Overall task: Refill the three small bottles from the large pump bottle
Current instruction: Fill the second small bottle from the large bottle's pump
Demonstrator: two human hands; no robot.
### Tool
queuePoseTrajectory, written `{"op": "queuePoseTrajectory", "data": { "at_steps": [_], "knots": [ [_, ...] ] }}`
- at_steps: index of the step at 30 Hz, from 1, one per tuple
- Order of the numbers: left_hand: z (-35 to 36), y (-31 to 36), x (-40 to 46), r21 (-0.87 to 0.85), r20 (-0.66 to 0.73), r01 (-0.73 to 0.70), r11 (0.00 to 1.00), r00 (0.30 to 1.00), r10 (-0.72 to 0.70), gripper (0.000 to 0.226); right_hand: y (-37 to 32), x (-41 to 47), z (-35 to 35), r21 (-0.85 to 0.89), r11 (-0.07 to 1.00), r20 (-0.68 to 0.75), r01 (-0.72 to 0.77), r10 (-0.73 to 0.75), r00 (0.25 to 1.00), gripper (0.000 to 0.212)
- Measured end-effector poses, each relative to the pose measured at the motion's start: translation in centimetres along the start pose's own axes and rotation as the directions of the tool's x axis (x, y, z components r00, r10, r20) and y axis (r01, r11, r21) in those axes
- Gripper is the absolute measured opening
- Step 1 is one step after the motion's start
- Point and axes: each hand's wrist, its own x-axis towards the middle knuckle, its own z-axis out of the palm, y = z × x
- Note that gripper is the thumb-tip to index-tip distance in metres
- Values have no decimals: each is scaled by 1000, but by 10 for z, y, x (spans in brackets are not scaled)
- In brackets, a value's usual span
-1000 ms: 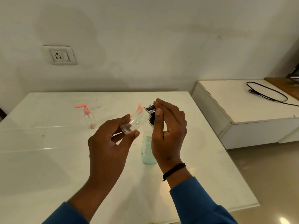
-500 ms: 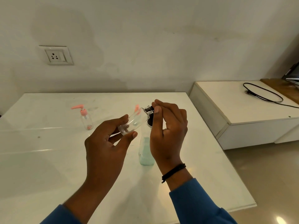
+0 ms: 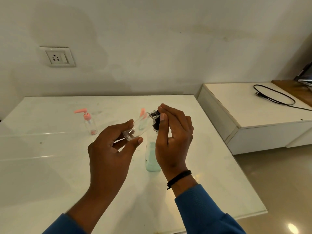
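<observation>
Two hands meet above the white counter: the left hand grips a clear small bottle tilted on its side, while the right hand pinches the cap at its neck. Behind them stands the large bottle with pale green liquid, and a pink-pump small bottle stands upright farther left

dim warm light | glare on table | floor hotspot lower right | wide-angle edge bending
</observation>
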Motion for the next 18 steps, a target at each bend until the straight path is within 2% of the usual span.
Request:
{"op": "queuePoseTrajectory", "data": {
  "at_steps": [18],
  "knots": [
    [2,1,1,17,-6,-7,1000,1000,7,41,-5,9,0,14,1000,2,-5,5,1000,26]
  ]
}}
